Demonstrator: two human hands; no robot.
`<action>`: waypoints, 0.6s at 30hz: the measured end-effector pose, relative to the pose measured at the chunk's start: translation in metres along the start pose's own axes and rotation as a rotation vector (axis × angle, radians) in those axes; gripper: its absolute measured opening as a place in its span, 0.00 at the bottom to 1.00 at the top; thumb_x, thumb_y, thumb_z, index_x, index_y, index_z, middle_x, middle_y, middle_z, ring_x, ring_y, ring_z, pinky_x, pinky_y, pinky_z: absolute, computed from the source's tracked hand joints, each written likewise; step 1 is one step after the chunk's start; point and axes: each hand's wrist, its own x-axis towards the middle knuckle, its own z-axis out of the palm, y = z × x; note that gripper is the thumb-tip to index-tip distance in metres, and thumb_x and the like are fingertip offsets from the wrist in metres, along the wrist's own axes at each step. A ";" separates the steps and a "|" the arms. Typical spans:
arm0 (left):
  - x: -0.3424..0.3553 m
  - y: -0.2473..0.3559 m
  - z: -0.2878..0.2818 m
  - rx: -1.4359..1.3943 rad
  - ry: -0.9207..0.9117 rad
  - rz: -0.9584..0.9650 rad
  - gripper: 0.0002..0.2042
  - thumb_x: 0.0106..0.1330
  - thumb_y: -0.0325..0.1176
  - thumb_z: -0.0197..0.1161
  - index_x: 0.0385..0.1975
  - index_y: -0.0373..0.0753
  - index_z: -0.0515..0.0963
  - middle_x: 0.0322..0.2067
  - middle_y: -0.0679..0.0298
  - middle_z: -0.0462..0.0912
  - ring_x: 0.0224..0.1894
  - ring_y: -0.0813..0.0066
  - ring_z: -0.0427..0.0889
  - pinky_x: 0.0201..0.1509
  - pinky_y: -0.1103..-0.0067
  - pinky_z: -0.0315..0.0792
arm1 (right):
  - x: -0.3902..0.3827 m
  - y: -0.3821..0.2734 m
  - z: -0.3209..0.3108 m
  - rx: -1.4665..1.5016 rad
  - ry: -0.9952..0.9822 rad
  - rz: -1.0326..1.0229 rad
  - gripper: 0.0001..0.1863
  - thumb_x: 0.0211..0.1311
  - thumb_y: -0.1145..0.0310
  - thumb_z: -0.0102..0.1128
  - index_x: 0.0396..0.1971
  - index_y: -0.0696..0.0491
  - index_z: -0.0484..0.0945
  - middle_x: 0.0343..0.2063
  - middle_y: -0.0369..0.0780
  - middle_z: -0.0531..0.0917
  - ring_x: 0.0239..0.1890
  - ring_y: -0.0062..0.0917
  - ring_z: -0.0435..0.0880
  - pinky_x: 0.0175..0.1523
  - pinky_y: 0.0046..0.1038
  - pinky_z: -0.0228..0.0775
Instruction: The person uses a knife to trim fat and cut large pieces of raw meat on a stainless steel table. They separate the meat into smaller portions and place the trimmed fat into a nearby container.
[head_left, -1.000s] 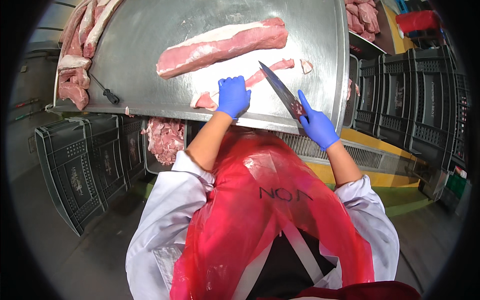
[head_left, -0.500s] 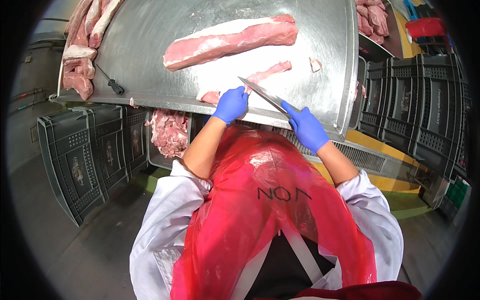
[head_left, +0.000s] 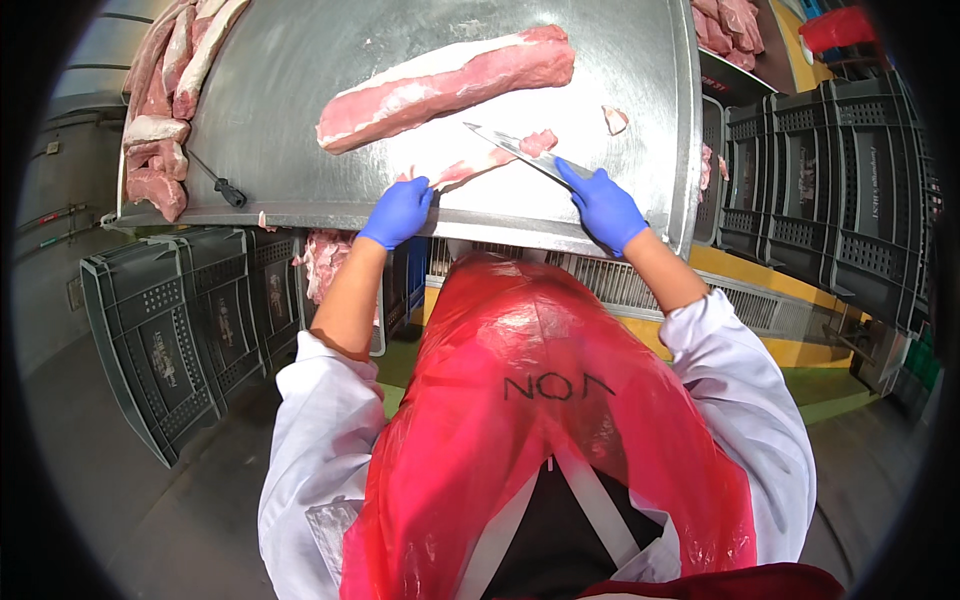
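On the steel work table (head_left: 270,110), my gloved left hand (head_left: 398,208) pinches the left end of a thin pink strip of meat (head_left: 462,168) near the front edge. My gloved right hand (head_left: 607,206) grips a long knife (head_left: 508,145), its blade pointing up-left and lying across the strip toward its right end. A long loin (head_left: 445,90) with a white fat layer lies behind them. A small scrap (head_left: 614,120) rests to the right.
Meat pieces (head_left: 155,190) line the table's left side, beside a black-handled tool (head_left: 229,192). More meat (head_left: 722,28) sits back right. Dark crates stand right (head_left: 795,190) and left (head_left: 175,345); a crate of trimmings (head_left: 326,262) is below the table edge.
My left hand has shifted left along the front edge. My right hand has moved up with the knife, whose blade now lies across the strip.
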 end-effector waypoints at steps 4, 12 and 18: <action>0.009 -0.002 -0.027 0.041 -0.060 0.013 0.10 0.71 0.35 0.57 0.36 0.34 0.77 0.34 0.39 0.81 0.40 0.33 0.80 0.43 0.50 0.73 | -0.025 0.014 -0.013 -0.027 -0.041 0.071 0.34 0.72 0.66 0.53 0.75 0.28 0.60 0.40 0.58 0.77 0.40 0.52 0.84 0.48 0.46 0.79; -0.017 -0.095 -0.075 0.034 0.056 -0.065 0.11 0.74 0.34 0.56 0.43 0.32 0.79 0.33 0.43 0.84 0.34 0.43 0.84 0.38 0.58 0.76 | -0.050 0.057 -0.030 0.027 -0.010 0.138 0.35 0.73 0.66 0.53 0.76 0.29 0.57 0.39 0.58 0.77 0.40 0.54 0.82 0.51 0.47 0.76; -0.013 0.009 -0.164 -0.233 0.061 -0.043 0.09 0.76 0.28 0.56 0.47 0.30 0.78 0.29 0.60 0.78 0.32 0.73 0.80 0.38 0.78 0.72 | -0.070 0.041 -0.108 0.652 -0.234 0.314 0.28 0.76 0.54 0.52 0.73 0.41 0.65 0.28 0.42 0.80 0.23 0.28 0.78 0.31 0.29 0.76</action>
